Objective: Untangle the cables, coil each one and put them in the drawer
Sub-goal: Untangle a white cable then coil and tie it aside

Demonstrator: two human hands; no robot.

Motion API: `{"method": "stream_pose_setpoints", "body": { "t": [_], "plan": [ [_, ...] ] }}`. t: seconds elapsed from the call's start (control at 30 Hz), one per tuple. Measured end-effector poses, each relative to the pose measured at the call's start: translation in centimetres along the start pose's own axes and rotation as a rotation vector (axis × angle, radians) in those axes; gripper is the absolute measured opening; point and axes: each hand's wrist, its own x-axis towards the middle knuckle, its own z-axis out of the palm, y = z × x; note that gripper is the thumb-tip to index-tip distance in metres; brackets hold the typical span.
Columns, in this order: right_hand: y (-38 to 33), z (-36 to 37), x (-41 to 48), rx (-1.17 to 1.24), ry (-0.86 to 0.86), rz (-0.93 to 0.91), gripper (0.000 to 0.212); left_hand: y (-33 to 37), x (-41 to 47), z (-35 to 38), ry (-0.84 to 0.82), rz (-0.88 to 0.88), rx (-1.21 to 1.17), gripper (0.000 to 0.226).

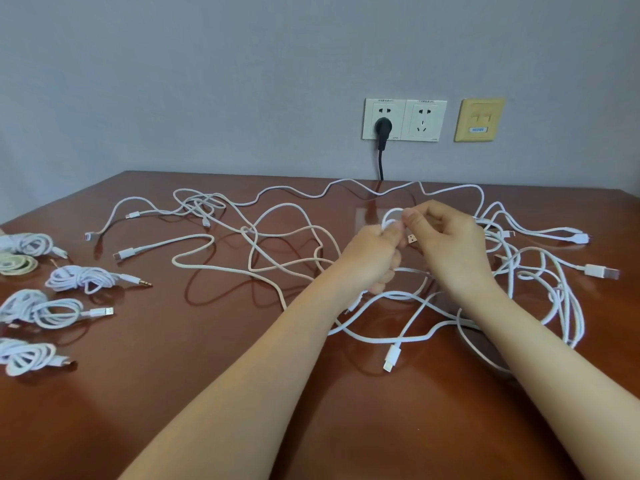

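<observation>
A tangle of several white cables [284,237] sprawls across the middle and right of the brown table [207,393]. Above the tangle, my left hand [372,258] grips a white cable, with a small loop [391,216] of it standing up from the fist. My right hand [450,244] pinches the top of that loop between thumb and forefinger. A USB plug [412,239] hangs between the two hands. Several coiled white cables [79,278] lie in a column at the table's left edge. No drawer is in view.
A coiled pale green strap [17,265] lies among the coils at far left. On the grey wall behind the table are a double socket [403,120] with a black plug [382,128] in it and a yellow wall plate [479,119].
</observation>
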Motion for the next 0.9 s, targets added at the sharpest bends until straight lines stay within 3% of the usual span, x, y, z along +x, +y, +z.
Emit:
{"method": "stream_pose_setpoints", "body": {
  "t": [0.13,0.23,0.4,0.6,0.8,0.9],
  "plan": [
    [-0.2,0.5,-0.4,-0.092,-0.069,-0.028,0.021,0.1,0.5,-0.6,0.137,0.027,-0.185,0.035],
    [-0.2,0.9,-0.5,-0.145,-0.111,-0.053,0.021,0.1,0.5,-0.6,0.188,0.043,-0.197,0.034],
    [-0.1,0.6,-0.3,-0.069,-0.024,-0.014,0.006,-0.1,0.6,-0.3,0.182,0.105,-0.051,0.031],
    [-0.2,0.7,-0.6,-0.147,-0.117,0.011,0.024,-0.2,0.9,-0.4,0.250,0.209,0.026,0.027],
    [0.0,1.3,-1.1,-0.247,-0.199,-0.087,0.020,-0.3,0.4,-0.4,0.384,0.282,0.423,0.026],
    [-0.1,1.4,-1.3,-0.278,-0.217,-0.145,0.017,-0.5,0.4,-0.8,0.412,0.307,0.512,0.032]
  ]
}}
